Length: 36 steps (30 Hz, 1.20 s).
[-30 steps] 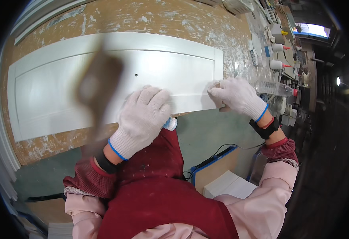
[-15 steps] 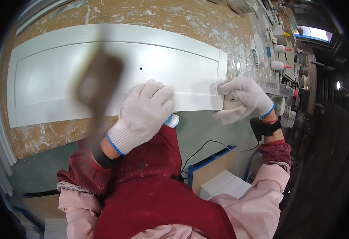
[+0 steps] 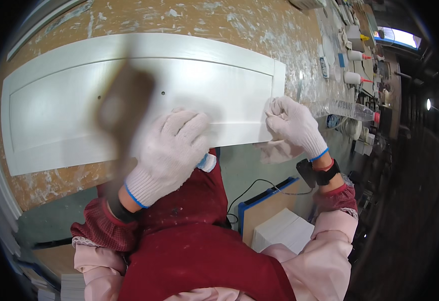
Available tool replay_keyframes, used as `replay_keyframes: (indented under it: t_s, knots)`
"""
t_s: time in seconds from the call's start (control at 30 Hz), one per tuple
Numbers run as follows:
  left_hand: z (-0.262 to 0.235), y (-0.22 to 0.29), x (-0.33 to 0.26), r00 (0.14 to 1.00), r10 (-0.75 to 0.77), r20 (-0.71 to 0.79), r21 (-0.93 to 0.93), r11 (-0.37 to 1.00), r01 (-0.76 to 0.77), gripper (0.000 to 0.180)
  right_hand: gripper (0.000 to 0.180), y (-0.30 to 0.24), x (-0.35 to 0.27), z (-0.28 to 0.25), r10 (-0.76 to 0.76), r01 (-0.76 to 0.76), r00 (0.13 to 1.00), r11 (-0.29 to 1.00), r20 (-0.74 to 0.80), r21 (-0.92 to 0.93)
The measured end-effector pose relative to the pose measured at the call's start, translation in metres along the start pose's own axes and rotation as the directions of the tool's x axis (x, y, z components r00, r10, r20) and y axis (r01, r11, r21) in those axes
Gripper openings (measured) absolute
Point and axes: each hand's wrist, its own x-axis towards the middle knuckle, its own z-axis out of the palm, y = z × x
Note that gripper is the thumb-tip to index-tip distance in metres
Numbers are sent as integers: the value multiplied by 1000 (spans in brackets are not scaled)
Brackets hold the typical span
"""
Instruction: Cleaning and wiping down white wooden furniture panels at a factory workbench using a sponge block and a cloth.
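A long white panel (image 3: 104, 120) with a recessed centre and small dark holes lies on the workbench. My left hand (image 3: 169, 148), in a white knitted glove, is bent over the panel's near edge and grips it. Just below that palm a blue-and-white piece (image 3: 208, 162) shows; whether the hand holds it I cannot tell. My right hand (image 3: 293, 123), gloved too, is closed on a whitish cloth (image 3: 279, 151) at the panel's right end. The cloth hangs down past the corner, and the fingertips touch the panel's edge strip.
The paint-smeared workbench (image 3: 219, 22) runs behind the panel. At right stand white bottles (image 3: 354, 78) with red tips and a clear plastic bottle (image 3: 362, 112). Below, a blue-edged board (image 3: 259, 213) and white stacked pieces (image 3: 282, 231) stand low. A blurred brown object (image 3: 127, 100) blocks part of the view.
The panel has shifted left and slightly nearer, and my left hand has moved with it. My right hand has drawn left with the cloth, its fingers now more curled at the panel's end.
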Motion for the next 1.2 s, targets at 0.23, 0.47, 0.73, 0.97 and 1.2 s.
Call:
replay_keyframes:
  t_s: [0.23, 0.47, 0.73, 0.97, 1.2]
  knots:
    - [2, -1, 1, 1000, -5, -6, -4, 1000, 5, 21, 30, -17, 0, 2, 85, -85, 996, 996, -8, 2]
    - [-4, 0, 3, 998, -33, 61, 2, 999, 33, 15, 29, -36, -1, 18, 100, -134, 984, 957, -145, -256]
    - [0, -4, 1, 995, -13, -100, -81, 997, 5, 10, 20, -3, -13, -12, 262, -280, 952, 955, -160, -102]
    - [-3, -1, 4, 999, -43, -12, -53, 998, 42, 13, 25, 21, -26, -3, 129, -78, 971, 966, -200, 246]
    - [-7, -2, 5, 999, -34, 30, -39, 999, 35, 16, 22, 34, -45, 39, -243, 266, 925, 963, -293, 40]
